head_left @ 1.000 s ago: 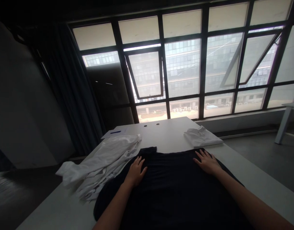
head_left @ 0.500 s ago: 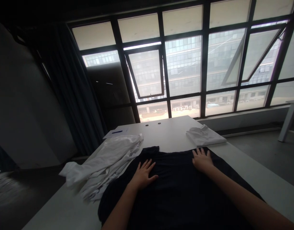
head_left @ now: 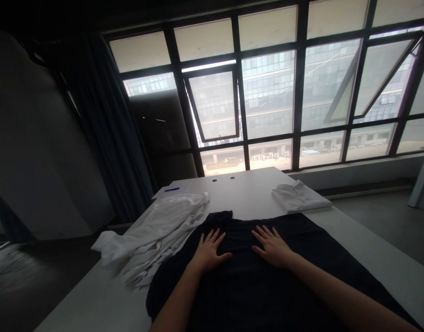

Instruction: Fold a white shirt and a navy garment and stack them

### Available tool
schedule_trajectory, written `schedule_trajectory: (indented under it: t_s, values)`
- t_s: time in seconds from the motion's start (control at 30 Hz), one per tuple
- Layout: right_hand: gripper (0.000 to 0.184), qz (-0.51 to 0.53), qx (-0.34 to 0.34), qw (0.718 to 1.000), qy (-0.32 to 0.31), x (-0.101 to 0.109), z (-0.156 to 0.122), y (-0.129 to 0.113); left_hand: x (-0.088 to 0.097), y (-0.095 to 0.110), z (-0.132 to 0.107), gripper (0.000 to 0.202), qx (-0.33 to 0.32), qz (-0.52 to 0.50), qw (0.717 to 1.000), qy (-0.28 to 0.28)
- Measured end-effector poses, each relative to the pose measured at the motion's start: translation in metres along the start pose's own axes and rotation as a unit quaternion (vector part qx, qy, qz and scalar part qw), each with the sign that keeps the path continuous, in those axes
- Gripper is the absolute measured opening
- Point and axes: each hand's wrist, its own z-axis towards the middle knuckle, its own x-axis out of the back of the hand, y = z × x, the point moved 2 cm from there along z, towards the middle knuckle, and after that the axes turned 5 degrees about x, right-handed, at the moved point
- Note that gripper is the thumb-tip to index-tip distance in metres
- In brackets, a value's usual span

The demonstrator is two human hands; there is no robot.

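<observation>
A dark, nearly black shirt (head_left: 246, 286) lies spread across the near part of the white table (head_left: 239, 193), its far edge running just beyond my fingers. My left hand (head_left: 211, 251) rests flat on its left portion, fingers spread. Close to the middle, my right hand (head_left: 272, 246) also presses palm down on the cloth, fingers fanned out. Neither hand grips anything. Left of the dark shirt is a loose heap of white shirts (head_left: 156, 230), which the dark cloth's left edge meets.
A folded white shirt (head_left: 300, 196) sits at the table's right edge. At the far left corner a blue pen (head_left: 172, 189) lies on a sheet of paper (head_left: 160, 193). Blue curtains (head_left: 118, 138) and large windows stand behind. Part of another white table (head_left: 421, 180) appears at right.
My right hand has slid left over the dark shirt, from near its far right part towards my left hand. The left hand stays in about the same place on the cloth.
</observation>
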Motion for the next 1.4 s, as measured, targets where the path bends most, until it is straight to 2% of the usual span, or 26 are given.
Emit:
schedule_trajectory:
  t_s: [0.27,0.37,0.47,0.53,0.6,0.67,0.73,0.9,1.03,1.17,1.27,1.4]
  values:
    - [0.083,-0.062,-0.175,0.982,0.022,0.022,-0.064,0.156,0.001,-0.001,-0.003,0.089,0.0,-0.018,1.0,0.0]
    - [0.073,-0.096,-0.242,0.965,0.023,0.024,-0.081,0.193,0.0,-0.002,-0.003,0.088,0.0,-0.024,1.0,0.001]
    - [0.066,-0.126,-0.315,0.94,0.043,0.029,-0.086,0.205,-0.003,-0.004,0.0,0.089,-0.001,-0.03,1.0,0.003]
    - [0.064,-0.162,-0.338,0.923,0.082,0.038,-0.081,0.196,-0.004,-0.005,0.001,0.089,-0.002,-0.033,0.999,0.003]
    - [0.063,-0.191,-0.313,0.922,0.126,0.049,-0.069,0.171,-0.005,-0.006,0.002,0.09,-0.002,-0.033,0.999,0.0]
    - [0.061,-0.158,-0.248,0.943,0.154,0.058,-0.051,0.136,-0.005,-0.006,0.002,0.09,-0.001,-0.033,0.999,-0.002]
    - [0.057,-0.034,-0.176,0.971,0.158,0.061,-0.026,0.096,-0.004,-0.006,0.002,0.089,-0.003,-0.033,0.999,-0.001]
    - [0.036,0.078,-0.066,0.985,0.142,0.043,0.045,-0.002,-0.002,-0.005,0.001,0.087,-0.004,-0.027,1.0,0.0]
    - [0.027,0.139,-0.012,0.978,0.152,0.026,0.094,-0.055,-0.003,-0.005,0.003,0.084,-0.007,-0.019,1.0,-0.004]
    - [0.03,0.155,-0.039,0.972,0.173,0.013,0.118,-0.072,-0.005,-0.008,0.005,0.085,-0.009,-0.025,1.0,0.002]
    - [0.038,0.146,-0.061,0.971,0.179,0.0,0.12,-0.071,-0.005,-0.01,0.006,0.081,-0.01,-0.039,0.999,0.006]
    - [0.046,0.129,-0.044,0.977,0.164,-0.013,0.116,-0.071,-0.007,-0.013,0.007,0.07,0.013,-0.083,0.996,0.032]
